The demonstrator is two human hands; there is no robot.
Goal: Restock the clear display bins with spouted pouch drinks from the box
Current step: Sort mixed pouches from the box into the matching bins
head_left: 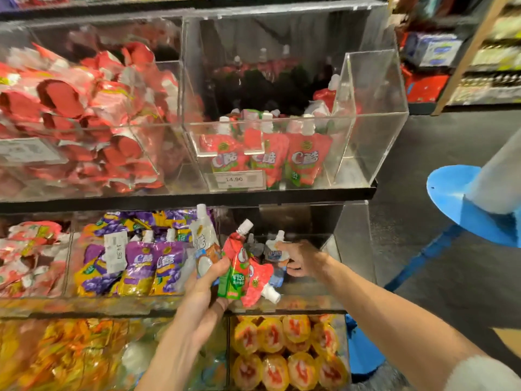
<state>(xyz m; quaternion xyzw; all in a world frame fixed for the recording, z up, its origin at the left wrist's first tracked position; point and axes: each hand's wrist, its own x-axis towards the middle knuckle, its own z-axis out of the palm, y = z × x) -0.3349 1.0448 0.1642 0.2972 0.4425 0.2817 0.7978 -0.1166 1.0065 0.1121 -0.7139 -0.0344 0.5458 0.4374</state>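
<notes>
Red pouches [244, 273] gripped in left hand [204, 294]; right hand [300, 258] pinches white pouch [274, 250].

Dark grey floor [423, 153], blue stool [445, 190], stocked shelves [496, 80]

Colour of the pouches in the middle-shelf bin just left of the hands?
Those pouches are purple with yellow bases and white caps; head view.

Bright overhead light, acrylic glare, motion blur leftward, wide-angle edge bending.
</notes>
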